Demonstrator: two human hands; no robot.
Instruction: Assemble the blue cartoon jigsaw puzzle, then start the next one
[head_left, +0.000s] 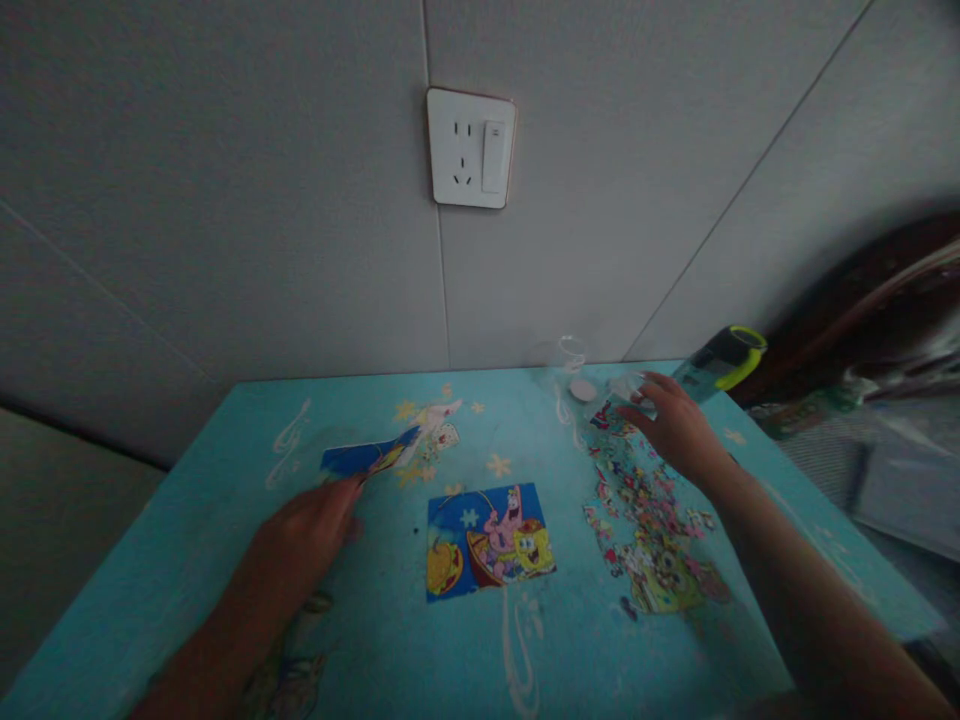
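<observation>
Head view, looking down on a turquoise table (180, 560) set against a grey wall.

The left hand (304, 535) lies low over the tabletop with its fingers stretched flat and holds nothing. Its fingertips touch the near end of a joined puzzle strip (367, 458) at the table's left rear. The right hand (675, 425) rests at the right rear with its fingers curved over a clear bag (615, 390). Blur hides whether they pinch the bag or only lie on it. A heap of loose pieces (652, 530) spreads from under that hand toward the near edge. A finished puzzle block (487, 540) sits in the middle, well apart from both hands. A bottle (720, 362) lies tilted just beyond the right hand, near the table's edge.

Risks, as judged from this layout:
- A push on one end of the strip could buckle it and separate its joints.
- A sweep of the right forearm, which lies beside the heap, could scatter pieces off the near or right edge.
- A backward move of the right hand could knock the bottle off the table.
</observation>
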